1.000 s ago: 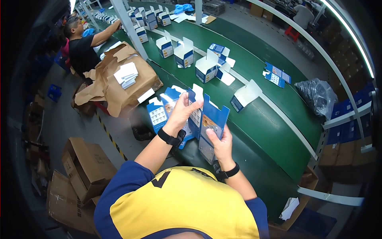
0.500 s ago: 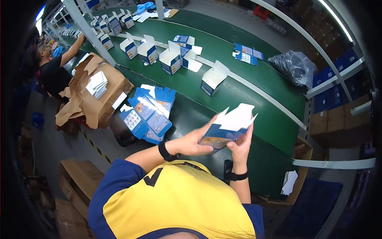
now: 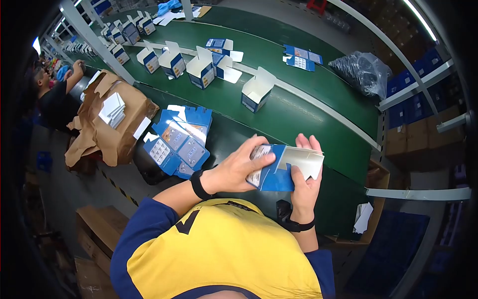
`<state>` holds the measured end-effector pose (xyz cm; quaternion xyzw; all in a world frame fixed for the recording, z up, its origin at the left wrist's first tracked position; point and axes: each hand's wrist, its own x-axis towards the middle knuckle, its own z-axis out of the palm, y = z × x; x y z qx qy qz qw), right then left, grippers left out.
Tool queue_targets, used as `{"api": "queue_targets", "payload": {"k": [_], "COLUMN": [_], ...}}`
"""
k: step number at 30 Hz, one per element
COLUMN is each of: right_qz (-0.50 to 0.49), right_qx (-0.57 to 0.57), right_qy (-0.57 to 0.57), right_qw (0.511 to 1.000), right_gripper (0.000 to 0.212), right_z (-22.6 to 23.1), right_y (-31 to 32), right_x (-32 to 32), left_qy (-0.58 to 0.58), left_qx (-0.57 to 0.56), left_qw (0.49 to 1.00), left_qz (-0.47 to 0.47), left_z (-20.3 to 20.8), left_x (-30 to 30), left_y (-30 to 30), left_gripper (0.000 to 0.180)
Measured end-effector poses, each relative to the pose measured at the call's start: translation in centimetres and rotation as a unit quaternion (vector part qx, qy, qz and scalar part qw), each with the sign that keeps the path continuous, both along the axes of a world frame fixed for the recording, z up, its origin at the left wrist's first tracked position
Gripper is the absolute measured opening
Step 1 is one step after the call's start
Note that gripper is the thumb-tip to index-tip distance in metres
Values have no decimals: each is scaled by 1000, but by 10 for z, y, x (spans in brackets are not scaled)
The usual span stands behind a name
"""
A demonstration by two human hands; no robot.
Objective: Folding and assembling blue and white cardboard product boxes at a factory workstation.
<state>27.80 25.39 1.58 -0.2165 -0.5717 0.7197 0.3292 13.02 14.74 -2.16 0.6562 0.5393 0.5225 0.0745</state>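
Observation:
Close to my body, a blue cardboard box with a white inside is held tilted on its side between both hands. My left hand is closed on its left end, the thumb lying across the blue face. My right hand grips the opposite end, thumb pressed on the edge of the white interior and fingers behind. To the left of my hands lies a pile of flat blue box blanks. A folded box stands upright with a raised white flap just beyond my hands on the green belt.
Several more open boxes line the green conveyor. Flat blanks and a clear plastic bag of dark items lie on its far side. At left stands a brown paper-wrapped stack; a co-worker is beyond it.
The box in my hands has turned, its white opening swinging from upward to rightward. My left hand has shifted onto its left end. The whole view has moved slightly.

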Motion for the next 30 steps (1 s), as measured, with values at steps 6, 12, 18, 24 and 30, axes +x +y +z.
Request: {"api": "queue_targets", "payload": {"k": [6,12,18,24,30], "right_qz": [69,59,86,73,166], "right_qx": [-190,97,452,154,43], "right_qy": [285,26,54,3,-146], "right_qw": [937,993,886,985,974], "right_gripper": [66,68,58,52,60], "right_z": [-10,-21,-21,-23,-33], "right_y": [4,9,23,9,18], "right_x": [-8,-6,-4,-12,-17], "left_qy": [-2,-17,-183,39,72], "left_qx": [-18,-49,-82,-28,-86], "left_qw": [1000,998,979,997,992], "left_qz": [-16,-28,-28,-52,-64], "left_z": [8,19,38,38,35], "left_x": [-2,-12,-11,-25,-26], "left_y": [-1,-1,-2,2,-2], "left_gripper": [77,75,91,101,101]}}
